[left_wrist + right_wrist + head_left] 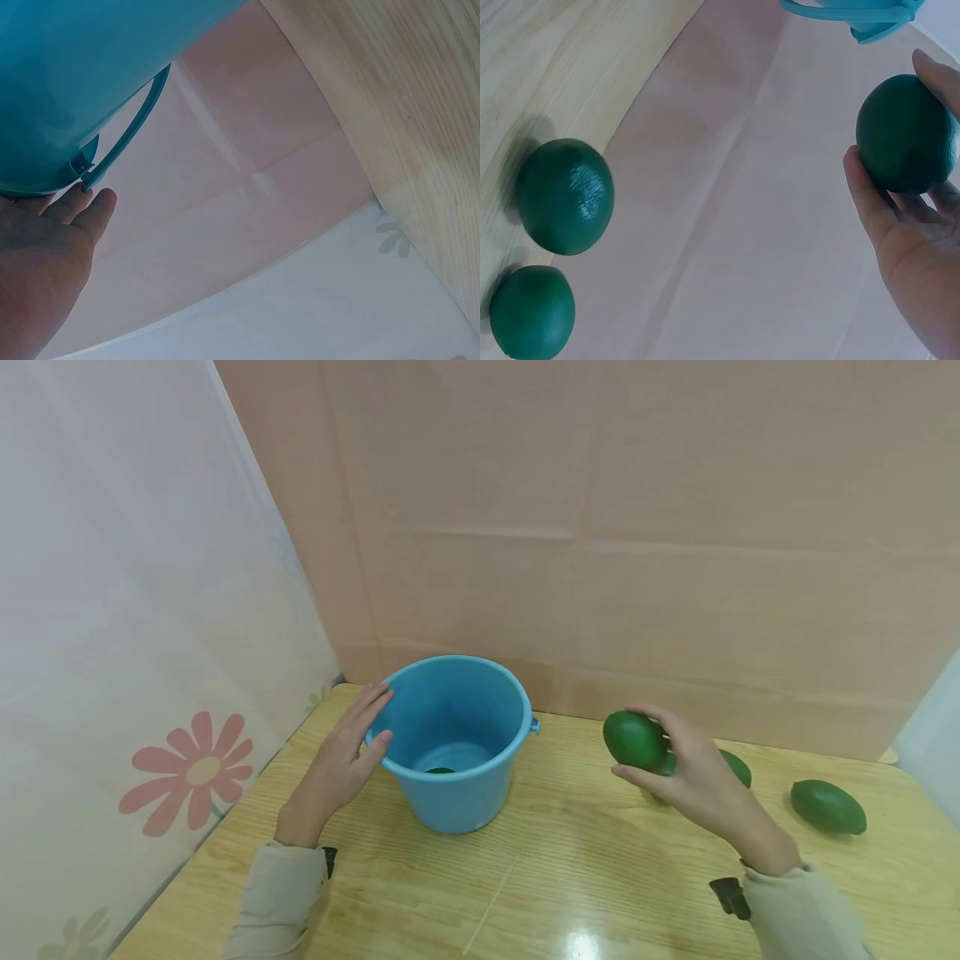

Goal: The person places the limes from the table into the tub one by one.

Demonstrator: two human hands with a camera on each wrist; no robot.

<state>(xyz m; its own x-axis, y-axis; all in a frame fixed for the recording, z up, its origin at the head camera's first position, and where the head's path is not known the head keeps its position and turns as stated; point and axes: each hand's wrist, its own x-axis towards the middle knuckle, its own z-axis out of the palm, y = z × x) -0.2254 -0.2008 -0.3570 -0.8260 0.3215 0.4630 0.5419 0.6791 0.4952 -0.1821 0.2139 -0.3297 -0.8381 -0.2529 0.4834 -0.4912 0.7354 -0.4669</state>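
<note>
My right hand (701, 781) holds a smooth green oval fruit (632, 739), mango-like in shape, between thumb and fingers above the table. In the right wrist view the same fruit (906, 135) is pinched from both sides. My left hand (337, 768) rests at the left rim of a blue bucket (463, 797), fingers fairly straight. Its fingertips are by the bucket's handle (135, 127) in the left wrist view. Inside the bucket a bit of something green (440, 770) shows, mostly hidden by the near wall.
Another green fruit (828, 807) lies at the right of the wooden table (570, 852). One more fruit (737, 768) sits behind my right hand, and a further one is partly hidden by the held fruit. A tan sheet (637, 568) hangs behind, a flowered white sheet (150, 610) at left.
</note>
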